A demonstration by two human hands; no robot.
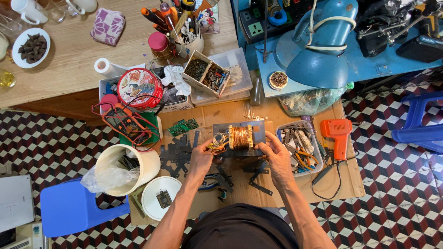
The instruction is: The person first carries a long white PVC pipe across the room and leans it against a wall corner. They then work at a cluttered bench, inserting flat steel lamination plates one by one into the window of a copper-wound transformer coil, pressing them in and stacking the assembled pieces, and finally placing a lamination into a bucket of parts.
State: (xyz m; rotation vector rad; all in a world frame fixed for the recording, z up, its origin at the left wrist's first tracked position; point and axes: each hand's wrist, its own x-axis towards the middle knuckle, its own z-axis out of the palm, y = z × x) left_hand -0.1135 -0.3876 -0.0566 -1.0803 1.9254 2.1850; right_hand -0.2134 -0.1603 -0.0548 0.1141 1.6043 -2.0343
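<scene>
A transformer [240,137] with a copper wire coil and dark steel plates is held up over a cardboard sheet [350,180]. My left hand [201,157] grips its left end, next to a bunch of yellow lead wires [218,144]. My right hand [276,157] holds its right end, fingers curled over the steel plates. Loose dark steel laminations [177,154] lie scattered on the cardboard under and left of the hands.
A clear tray of pliers and tools [300,146] and an orange soldering gun [338,136] lie right. A white bucket [127,167], white lid [159,197], multimeter [127,123], red tin [139,87], blue stool [76,206] and blue lamp [318,55] surround.
</scene>
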